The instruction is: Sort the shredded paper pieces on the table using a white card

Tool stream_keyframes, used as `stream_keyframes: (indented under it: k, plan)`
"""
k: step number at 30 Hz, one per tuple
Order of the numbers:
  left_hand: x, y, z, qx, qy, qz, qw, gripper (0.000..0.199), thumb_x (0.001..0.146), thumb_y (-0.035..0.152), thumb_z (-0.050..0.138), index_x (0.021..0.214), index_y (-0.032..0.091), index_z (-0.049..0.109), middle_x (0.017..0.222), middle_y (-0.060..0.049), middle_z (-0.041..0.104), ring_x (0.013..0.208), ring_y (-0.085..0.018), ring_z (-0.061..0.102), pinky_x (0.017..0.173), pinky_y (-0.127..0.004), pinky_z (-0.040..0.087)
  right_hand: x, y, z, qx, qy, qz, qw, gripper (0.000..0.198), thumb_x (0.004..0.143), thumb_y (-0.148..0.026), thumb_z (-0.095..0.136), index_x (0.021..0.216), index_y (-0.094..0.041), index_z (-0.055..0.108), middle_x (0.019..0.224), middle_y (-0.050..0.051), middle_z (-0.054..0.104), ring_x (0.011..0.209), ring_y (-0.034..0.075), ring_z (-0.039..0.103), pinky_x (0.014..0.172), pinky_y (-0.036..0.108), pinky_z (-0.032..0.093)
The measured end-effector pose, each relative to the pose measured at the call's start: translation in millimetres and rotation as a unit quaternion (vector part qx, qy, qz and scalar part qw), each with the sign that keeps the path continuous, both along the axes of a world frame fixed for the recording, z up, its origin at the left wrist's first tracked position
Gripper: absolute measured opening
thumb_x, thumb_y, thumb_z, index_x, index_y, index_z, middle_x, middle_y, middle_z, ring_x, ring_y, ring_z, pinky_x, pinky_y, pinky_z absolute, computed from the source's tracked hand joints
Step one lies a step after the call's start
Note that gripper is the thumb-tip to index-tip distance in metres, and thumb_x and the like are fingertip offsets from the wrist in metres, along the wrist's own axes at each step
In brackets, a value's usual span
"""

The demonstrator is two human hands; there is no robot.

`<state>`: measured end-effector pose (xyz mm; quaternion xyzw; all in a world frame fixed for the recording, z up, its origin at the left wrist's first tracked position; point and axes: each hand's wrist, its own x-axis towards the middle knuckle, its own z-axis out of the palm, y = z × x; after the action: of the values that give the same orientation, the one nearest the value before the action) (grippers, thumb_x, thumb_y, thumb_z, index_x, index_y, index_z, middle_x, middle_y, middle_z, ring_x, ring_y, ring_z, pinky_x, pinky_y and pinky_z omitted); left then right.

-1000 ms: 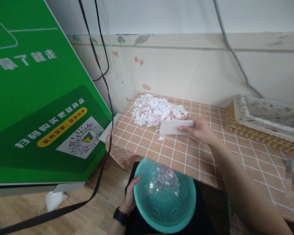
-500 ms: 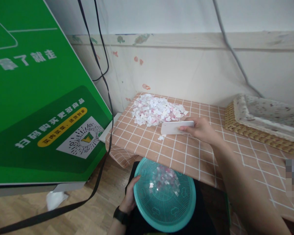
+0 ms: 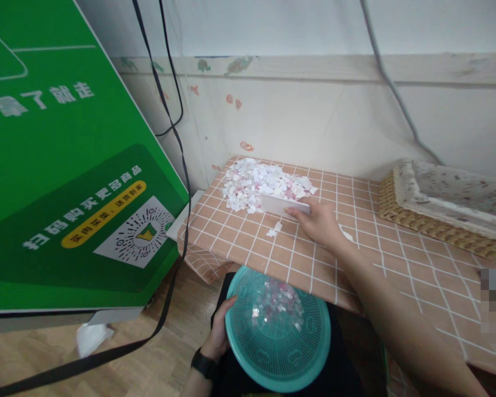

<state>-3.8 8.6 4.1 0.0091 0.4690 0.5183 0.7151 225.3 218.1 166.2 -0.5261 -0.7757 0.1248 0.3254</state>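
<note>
1. A heap [image 3: 268,179] of small white and pink paper bits lies on a worktop [image 3: 227,237] covered in brown-and-white checked cloth; everything below is placed from this heap.
2. The right hand [image 3: 320,223] is at the heap's near right side. Its fingers are narrow, pinching one end of a white card [image 3: 279,205], thumb on the near face.
3. The card stands on edge along the heap's near side, its free end appearing to touch the bits.
4. A few scraps [image 3: 274,229] lie just nearer than the heap.
5. Below the heap, in front of the worktop, is a green colander [image 3: 248,353] with more bits [image 3: 279,303] inside.
6. The left hand [image 3: 221,328] holds the colander's left rim, thumb over it; its other fingers are hidden, so their spread cannot be told.
7. Well right of the heap sits a cloth-lined basket [image 3: 386,198].
</note>
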Motion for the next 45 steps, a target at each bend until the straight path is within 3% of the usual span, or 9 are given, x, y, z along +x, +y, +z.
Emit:
stream_keyframes:
  k: [5, 9, 14, 27, 45]
  plan:
    - [-0.9, -0.3, -1.1, -0.004, -0.004, 0.0, 1.0, 0.022, 0.071, 0.03, 0.067, 0.078, 0.01, 0.072, 0.071, -0.009, 0.073, 0.063, -0.02, 0.065, 0.068, -0.032, 0.049, 4.8, 0.2, 8.0, -0.011, 0.023, 0.003, 1.0, 0.031, 0.08, -0.049, 0.054, 0.083, -0.019, 0.062, 0.071, 0.007, 0.064, 0.062, 0.02, 0.057, 0.054, 0.033, 0.039]
    - [-0.2, 0.1, -0.2, 0.0, -0.008, -0.001, 1.0, 0.023, 0.071, 0.03, 0.066, 0.079, 0.01, 0.072, 0.072, -0.009, 0.074, 0.064, -0.021, 0.065, 0.069, -0.032, 0.049, 0.7, 2.1, 3.1, 0.006, 0.018, 0.01, 1.0, 0.028, 0.082, -0.047, 0.053, 0.08, -0.02, 0.062, 0.07, 0.006, 0.063, 0.063, 0.019, 0.057, 0.055, 0.033, 0.04]
    - [0.3, -0.2, -0.1, -0.003, -0.016, -0.003, 1.0, 0.024, 0.071, 0.031, 0.065, 0.079, 0.01, 0.072, 0.072, -0.01, 0.074, 0.064, -0.021, 0.066, 0.069, -0.033, 0.049, -0.5, 1.5, 2.8, -0.025, 0.033, 0.023, 0.999, 0.03, 0.081, -0.05, 0.053, 0.078, -0.021, 0.061, 0.066, 0.005, 0.061, 0.059, 0.019, 0.056, 0.053, 0.033, 0.039]
    - [-1.2, -0.7, -1.8, -0.001, -0.009, -0.007, 1.0, 0.024, 0.072, 0.031, 0.064, 0.08, 0.01, 0.072, 0.073, -0.009, 0.074, 0.064, -0.021, 0.066, 0.069, -0.033, 0.049, -1.1, 0.9, 0.1, 0.04, -0.032, 0.0, 0.999, 0.027, 0.085, -0.046, 0.049, 0.085, -0.022, 0.062, 0.071, 0.007, 0.064, 0.064, 0.021, 0.057, 0.06, 0.035, 0.039]
    - [-1.6, -0.7, -2.3, 0.003, -0.01, 0.005, 1.0, 0.022, 0.071, 0.03, 0.066, 0.078, 0.01, 0.072, 0.071, -0.008, 0.073, 0.063, -0.02, 0.065, 0.068, -0.032, 0.049, 0.4, -4.3, 8.4, 0.002, 0.015, 0.031, 0.999, 0.028, 0.083, -0.047, 0.052, 0.074, -0.021, 0.059, 0.065, 0.004, 0.059, 0.061, 0.018, 0.055, 0.054, 0.032, 0.037]
